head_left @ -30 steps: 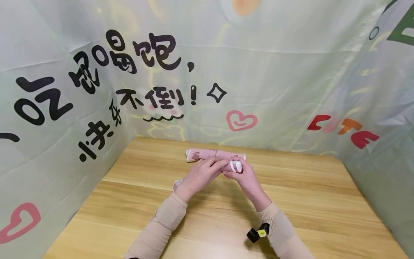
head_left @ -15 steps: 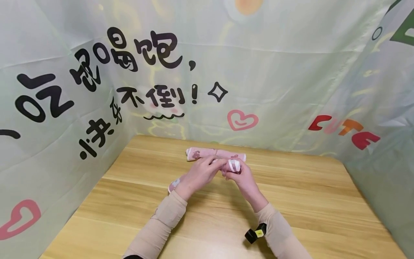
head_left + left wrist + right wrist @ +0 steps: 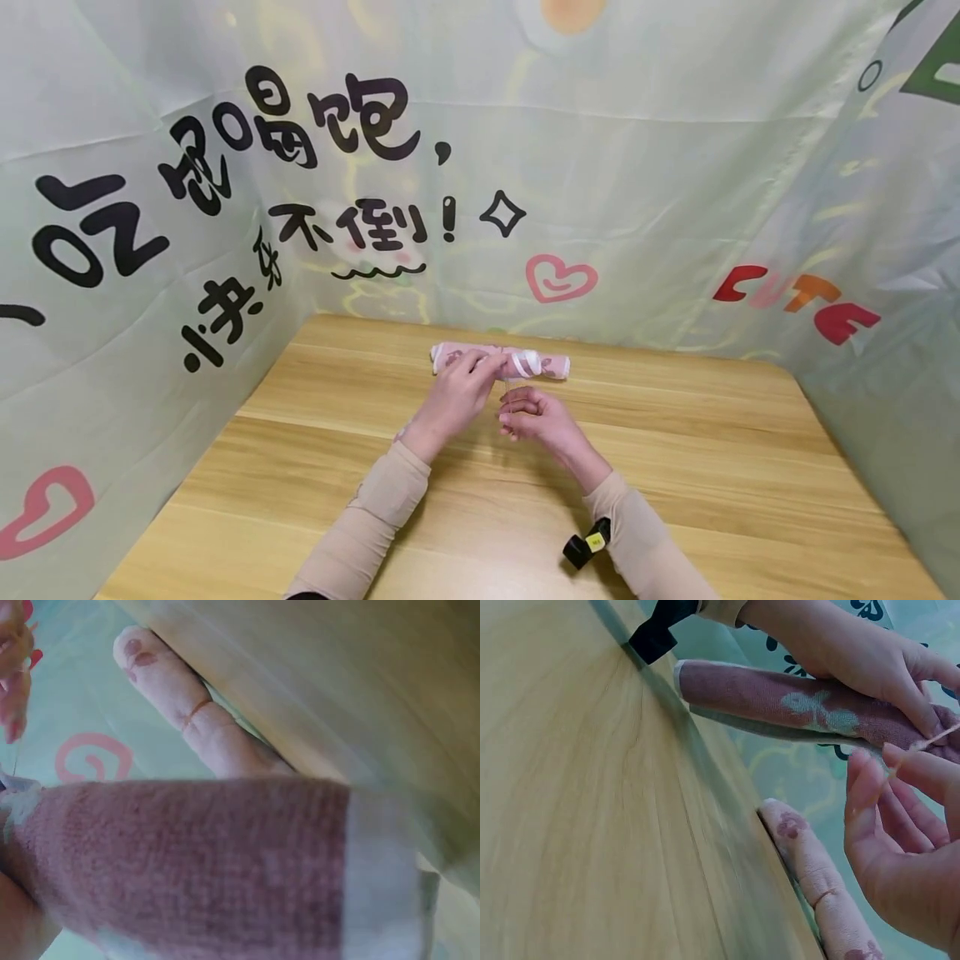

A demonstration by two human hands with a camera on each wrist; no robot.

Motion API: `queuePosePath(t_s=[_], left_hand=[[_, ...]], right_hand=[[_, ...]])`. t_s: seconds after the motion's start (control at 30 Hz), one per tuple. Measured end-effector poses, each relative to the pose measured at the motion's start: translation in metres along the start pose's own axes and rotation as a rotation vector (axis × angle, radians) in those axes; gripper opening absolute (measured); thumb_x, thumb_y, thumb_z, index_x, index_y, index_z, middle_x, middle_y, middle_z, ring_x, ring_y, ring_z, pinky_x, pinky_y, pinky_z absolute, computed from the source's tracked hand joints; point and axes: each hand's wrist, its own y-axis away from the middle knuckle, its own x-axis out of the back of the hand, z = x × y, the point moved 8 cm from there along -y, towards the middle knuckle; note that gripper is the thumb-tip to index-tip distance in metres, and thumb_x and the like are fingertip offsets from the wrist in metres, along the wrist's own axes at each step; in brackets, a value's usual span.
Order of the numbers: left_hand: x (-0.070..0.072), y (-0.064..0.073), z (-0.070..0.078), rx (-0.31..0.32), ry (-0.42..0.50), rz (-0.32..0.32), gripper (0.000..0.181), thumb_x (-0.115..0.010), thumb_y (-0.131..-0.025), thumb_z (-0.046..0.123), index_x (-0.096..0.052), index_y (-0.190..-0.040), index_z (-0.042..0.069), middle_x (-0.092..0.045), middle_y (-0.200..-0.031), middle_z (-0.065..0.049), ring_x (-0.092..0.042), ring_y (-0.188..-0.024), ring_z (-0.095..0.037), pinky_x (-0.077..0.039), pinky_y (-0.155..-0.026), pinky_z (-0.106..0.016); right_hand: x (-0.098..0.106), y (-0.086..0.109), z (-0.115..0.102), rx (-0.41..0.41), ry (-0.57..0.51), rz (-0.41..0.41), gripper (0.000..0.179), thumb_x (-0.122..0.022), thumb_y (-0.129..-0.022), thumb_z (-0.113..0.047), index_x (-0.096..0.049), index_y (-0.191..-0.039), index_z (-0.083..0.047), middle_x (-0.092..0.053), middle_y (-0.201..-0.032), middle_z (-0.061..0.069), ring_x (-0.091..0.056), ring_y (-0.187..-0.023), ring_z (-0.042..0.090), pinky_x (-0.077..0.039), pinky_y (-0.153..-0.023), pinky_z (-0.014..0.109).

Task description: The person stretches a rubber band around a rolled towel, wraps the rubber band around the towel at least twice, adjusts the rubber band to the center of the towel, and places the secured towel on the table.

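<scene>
A mauve rolled towel (image 3: 742,690) with a pale leaf-like pattern is held by my left hand (image 3: 453,400), which grips it around its middle. In the head view, the white-striped end of this towel (image 3: 525,363) shows past the left fingers. Close below it, my right hand (image 3: 543,421) pinches a thin rubber band (image 3: 941,736) between thumb and fingers. The band is drawn out taut from the held towel. Behind the hands lies a second, pale pink rolled towel (image 3: 557,367), with a band around its middle (image 3: 196,711).
The wooden table (image 3: 675,467) reaches back to a printed fabric wall (image 3: 637,183), with more fabric on both sides. A black wrist camera (image 3: 577,550) juts from the right forearm, just above the tabletop.
My right hand has left the end of the mauve rolled towel and moved towards me, pulling the rubber band out. The left hand keeps its grip; the towel's striped end has shifted slightly left and away.
</scene>
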Motion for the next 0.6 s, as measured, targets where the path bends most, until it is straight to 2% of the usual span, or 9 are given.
queuePosePath(t_s=[0.17, 0.3, 0.4, 0.47, 0.53, 0.6], left_hand=[[0.003, 0.0, -0.006, 0.059, 0.005, 0.034, 0.023, -0.061, -0.095, 0.011, -0.061, -0.117, 0.014, -0.066, -0.099, -0.008, -0.067, -0.091, -0.022, -0.057, -0.082, -0.034], [0.008, -0.001, -0.01, 0.102, 0.017, 0.078, 0.022, -0.062, -0.093, 0.008, -0.062, -0.115, 0.011, -0.064, -0.095, -0.008, -0.066, -0.087, -0.024, -0.057, -0.077, -0.034], [0.01, 0.0, -0.013, 0.136, 0.017, 0.099, 0.022, -0.063, -0.093, 0.008, -0.062, -0.115, 0.01, -0.064, -0.093, -0.009, -0.064, -0.086, -0.024, -0.056, -0.074, -0.034], [0.012, 0.0, -0.015, 0.157, 0.021, 0.104, 0.022, -0.062, -0.093, 0.008, -0.062, -0.115, 0.009, -0.063, -0.092, -0.009, -0.064, -0.084, -0.024, -0.056, -0.072, -0.034], [0.012, 0.0, -0.015, 0.173, 0.022, 0.106, 0.023, -0.062, -0.093, 0.007, -0.061, -0.116, 0.008, -0.063, -0.092, -0.01, -0.063, -0.084, -0.024, -0.056, -0.073, -0.034], [0.012, -0.001, -0.014, 0.185, 0.028, 0.113, 0.023, -0.062, -0.092, 0.006, -0.061, -0.116, 0.007, -0.063, -0.092, -0.01, -0.064, -0.085, -0.024, -0.057, -0.074, -0.034]], right_hand=[[-0.014, 0.003, 0.01, -0.089, -0.104, -0.14, 0.025, -0.058, -0.091, 0.003, -0.055, -0.116, 0.0, -0.07, -0.099, -0.001, -0.067, -0.076, 0.01, -0.053, -0.064, 0.018], [-0.029, 0.007, 0.012, -0.111, -0.338, -0.3, 0.02, -0.053, -0.096, 0.0, -0.06, -0.112, -0.008, -0.07, -0.102, -0.002, -0.065, -0.073, 0.007, -0.053, -0.065, 0.015], [-0.039, 0.013, 0.006, -0.073, -0.568, -0.482, 0.021, -0.05, -0.098, -0.004, -0.063, -0.114, -0.009, -0.071, -0.104, -0.001, -0.063, -0.071, 0.005, -0.052, -0.064, 0.014], [-0.045, 0.018, 0.0, -0.014, -0.676, -0.617, 0.022, -0.051, -0.099, -0.011, -0.066, -0.116, -0.01, -0.072, -0.106, -0.001, -0.063, -0.071, 0.004, -0.049, -0.064, 0.013], [-0.05, 0.022, -0.006, 0.053, -0.745, -0.735, 0.024, -0.053, -0.099, -0.018, -0.067, -0.117, -0.011, -0.073, -0.108, -0.001, -0.063, -0.074, 0.004, -0.046, -0.064, 0.012], [-0.054, 0.024, -0.009, 0.115, -0.776, -0.818, 0.03, -0.053, -0.098, -0.028, -0.068, -0.119, -0.012, -0.073, -0.11, -0.002, -0.063, -0.078, 0.003, -0.044, -0.066, 0.011]])
